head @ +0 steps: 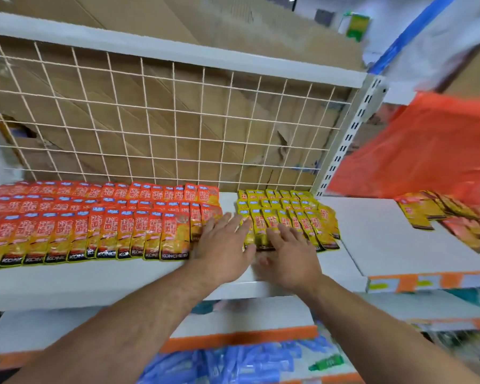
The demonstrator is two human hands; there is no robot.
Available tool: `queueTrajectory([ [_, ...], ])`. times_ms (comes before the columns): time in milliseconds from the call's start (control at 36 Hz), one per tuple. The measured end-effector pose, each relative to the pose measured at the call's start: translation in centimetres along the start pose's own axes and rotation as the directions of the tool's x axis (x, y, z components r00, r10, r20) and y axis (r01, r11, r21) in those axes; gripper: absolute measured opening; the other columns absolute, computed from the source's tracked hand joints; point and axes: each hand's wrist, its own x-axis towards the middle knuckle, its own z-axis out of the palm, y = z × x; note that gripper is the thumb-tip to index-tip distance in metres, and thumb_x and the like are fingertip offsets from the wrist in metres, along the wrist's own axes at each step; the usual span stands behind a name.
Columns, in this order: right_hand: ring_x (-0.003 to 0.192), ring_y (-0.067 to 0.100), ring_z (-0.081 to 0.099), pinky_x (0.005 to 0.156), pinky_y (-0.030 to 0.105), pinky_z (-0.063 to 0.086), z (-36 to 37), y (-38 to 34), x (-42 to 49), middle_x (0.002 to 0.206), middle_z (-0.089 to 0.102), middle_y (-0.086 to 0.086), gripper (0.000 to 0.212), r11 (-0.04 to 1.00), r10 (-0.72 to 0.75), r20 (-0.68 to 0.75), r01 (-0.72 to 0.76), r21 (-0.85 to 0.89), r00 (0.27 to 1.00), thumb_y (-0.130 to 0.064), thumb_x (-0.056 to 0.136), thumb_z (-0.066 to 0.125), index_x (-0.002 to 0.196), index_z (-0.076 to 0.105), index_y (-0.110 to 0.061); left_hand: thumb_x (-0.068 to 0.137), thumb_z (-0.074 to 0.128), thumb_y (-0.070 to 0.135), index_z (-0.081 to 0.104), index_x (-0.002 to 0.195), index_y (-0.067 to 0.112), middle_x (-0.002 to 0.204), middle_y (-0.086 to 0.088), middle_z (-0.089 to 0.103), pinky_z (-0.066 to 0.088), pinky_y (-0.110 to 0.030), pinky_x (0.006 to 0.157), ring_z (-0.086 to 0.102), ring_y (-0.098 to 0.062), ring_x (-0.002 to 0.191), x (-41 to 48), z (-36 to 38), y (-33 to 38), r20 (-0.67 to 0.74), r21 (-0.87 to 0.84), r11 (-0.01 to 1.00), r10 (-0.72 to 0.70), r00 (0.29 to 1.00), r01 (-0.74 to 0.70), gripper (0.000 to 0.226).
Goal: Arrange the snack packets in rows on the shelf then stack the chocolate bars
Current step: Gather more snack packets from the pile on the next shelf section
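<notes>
Under both flat, spread hands, left hand (223, 245) and right hand (288, 253), lie the yellow packets (288, 217); the person should press lightly, squaring edges toward the orange packets (94, 223) leftward.

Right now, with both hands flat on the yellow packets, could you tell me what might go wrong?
1. The left hand lies beside the red-orange packets; a sideways push could disturb their rows.
2. The right hand presses the front yellow packets, which sit close to the shelf edge and might slide off.
3. Loose packets on the neighbouring shelf look unsorted and may get mixed.
</notes>
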Motion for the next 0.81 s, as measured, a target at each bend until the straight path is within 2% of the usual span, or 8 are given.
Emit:
queueTrajectory([
  [83,0.149,0.028,0.021,0.117,0.044,0.028,-0.4,3.8,-1.7,0.163,0.023,0.001,0.086,0.999,0.047,-0.017,-0.046,0.012,0.999,-0.065,0.074,0.024,0.154,0.029,-0.032,0.098,0.035,0.053,0.025,0.155,0.029,0.163,0.002,0.020,0.007,-0.044,0.121,0.013,-0.021,0.151,0.5,0.3,4.1,0.004,-0.004,1.000,0.029,1.000,-0.029,0.062],
  [167,0.146,0.028,0.026,0.117,0.041,0.029,-0.5,8.2,-3.5,0.161,0.028,0.002,0.093,0.998,0.062,-0.034,-0.062,-0.007,0.997,-0.069,0.071,0.013,0.153,0.031,-0.030,0.098,0.034,0.055,0.024,0.155,0.029,0.163,0.002,0.019,0.005,-0.044,0.122,0.012,-0.022,0.151,0.8,1.0,8.3,0.017,0.011,0.998,0.058,0.998,-0.058,0.063],
  [278,0.145,0.028,0.028,0.114,0.041,0.032,-0.8,14.6,-6.3,0.161,0.029,0.002,0.075,0.995,0.096,-0.058,-0.096,-0.001,0.994,-0.063,0.088,0.035,0.154,0.029,-0.029,0.098,0.034,0.055,0.021,0.156,0.029,0.163,0.002,0.020,0.004,-0.045,0.122,0.011,-0.022,0.151,1.1,2.0,14.6,0.048,0.008,0.997,0.070,0.996,-0.071,0.065],
  [333,0.146,0.028,0.025,0.116,0.041,0.030,-1.1,17.9,-7.6,0.163,0.025,0.002,0.072,0.994,0.112,-0.056,-0.113,-0.006,0.992,-0.061,0.093,0.041,0.156,0.025,-0.029,0.098,0.032,0.055,0.021,0.156,0.027,0.163,0.000,0.019,0.004,-0.045,0.122,0.010,-0.022,0.151,1.3,2.6,17.8,0.062,0.009,0.996,0.084,0.995,-0.085,0.065],
  [444,0.146,0.031,0.025,0.116,0.045,0.029,-2.2,23.9,-10.0,0.163,0.025,0.006,0.071,0.988,0.152,-0.053,-0.151,0.016,0.987,-0.062,0.094,0.044,0.155,0.028,-0.027,0.089,0.019,0.060,0.028,0.154,0.026,0.160,-0.001,0.028,0.012,-0.048,0.120,0.019,-0.026,0.148,2.1,3.8,23.8,0.033,0.067,0.989,0.132,0.991,-0.134,0.073],
  [556,0.147,0.031,0.022,0.117,0.047,0.028,-3.3,29.3,-12.4,0.163,0.023,0.005,0.070,0.980,0.197,-0.058,-0.195,0.035,0.979,-0.061,0.096,0.044,0.155,0.027,-0.028,0.090,0.017,0.059,0.031,0.152,0.022,0.157,-0.004,0.034,0.020,-0.047,0.116,0.025,-0.028,0.145,3.0,4.9,29.3,0.010,0.091,0.981,0.170,0.985,-0.170,0.074],
  [667,0.149,0.029,0.019,0.118,0.045,0.027,-4.4,34.0,-14.0,0.164,0.021,0.004,0.070,0.967,0.250,-0.053,-0.246,0.072,0.967,-0.061,0.097,0.044,0.156,0.026,-0.028,0.097,0.029,0.055,0.028,0.153,0.024,0.159,-0.001,0.030,0.018,-0.047,0.117,0.023,-0.026,0.146,4.0,6.3,33.9,0.039,0.082,0.976,0.198,0.979,-0.200,0.064],
  [806,0.150,0.029,0.015,0.118,0.046,0.026,-4.9,38.7,-15.0,0.165,0.016,0.004,0.071,0.950,0.307,-0.033,-0.304,0.074,0.951,-0.061,0.098,0.042,0.157,0.021,-0.028,0.099,0.029,0.055,0.021,0.156,0.024,0.163,-0.002,0.022,0.012,-0.047,0.121,0.016,-0.027,0.149,6.1,7.6,38.2,0.091,0.032,0.970,0.238,0.967,-0.242,0.065],
])
